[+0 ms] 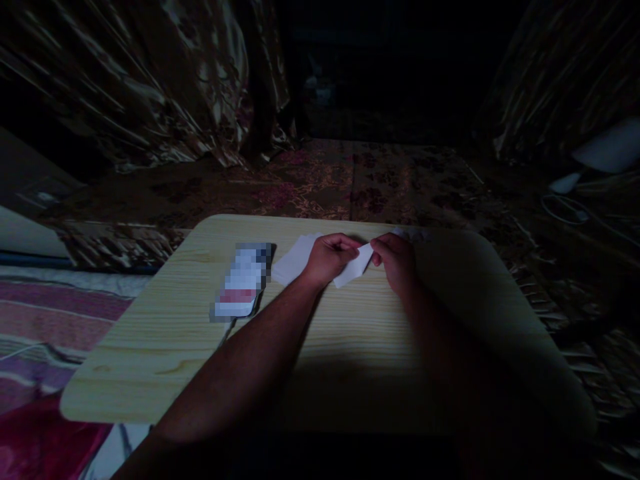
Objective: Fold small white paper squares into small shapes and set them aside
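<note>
Over pale wood table (350,360), hands (330,257) pinch flat paper (356,267)

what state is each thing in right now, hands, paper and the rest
left hand: closed, pinching the slip's left end
right hand: closed, pinching the slip's right end
slip: white, held between both hands
sheet: flat on the table, partly hidden by the left hand
flat item: lying left of the sheet, untouched
</note>
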A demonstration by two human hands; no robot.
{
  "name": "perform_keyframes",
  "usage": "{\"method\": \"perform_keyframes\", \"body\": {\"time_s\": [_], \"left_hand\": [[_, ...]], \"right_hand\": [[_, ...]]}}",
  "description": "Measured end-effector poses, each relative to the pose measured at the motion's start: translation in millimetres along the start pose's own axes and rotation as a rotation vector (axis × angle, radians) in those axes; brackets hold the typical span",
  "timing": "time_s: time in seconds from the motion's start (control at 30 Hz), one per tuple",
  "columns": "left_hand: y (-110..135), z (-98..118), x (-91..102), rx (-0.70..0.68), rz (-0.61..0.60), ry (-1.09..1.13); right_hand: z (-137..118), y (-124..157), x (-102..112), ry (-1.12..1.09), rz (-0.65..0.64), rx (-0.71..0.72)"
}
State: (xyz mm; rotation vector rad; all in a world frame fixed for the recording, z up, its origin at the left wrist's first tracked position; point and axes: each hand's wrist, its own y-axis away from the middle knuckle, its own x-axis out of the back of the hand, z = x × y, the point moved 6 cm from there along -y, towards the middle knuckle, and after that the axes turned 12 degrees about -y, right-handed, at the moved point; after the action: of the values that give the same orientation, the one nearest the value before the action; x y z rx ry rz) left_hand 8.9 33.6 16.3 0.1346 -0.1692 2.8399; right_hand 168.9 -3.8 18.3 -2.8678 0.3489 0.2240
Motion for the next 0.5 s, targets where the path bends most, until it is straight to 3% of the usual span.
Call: {"method": "perform_keyframes", "body": {"time_s": [0.37, 0.5], "left_hand": [[-0.7, -1.4, -1.1, 0.019, -0.015, 0.015], [-1.0, -2.4, -0.6, 0.031, -0.008, 0.024]], "right_hand": [[-4.7, 2.0, 0.5, 0.066, 0.024, 0.062], [-3.7, 2.5, -1.5, 0.126, -0.014, 0.019]]}}
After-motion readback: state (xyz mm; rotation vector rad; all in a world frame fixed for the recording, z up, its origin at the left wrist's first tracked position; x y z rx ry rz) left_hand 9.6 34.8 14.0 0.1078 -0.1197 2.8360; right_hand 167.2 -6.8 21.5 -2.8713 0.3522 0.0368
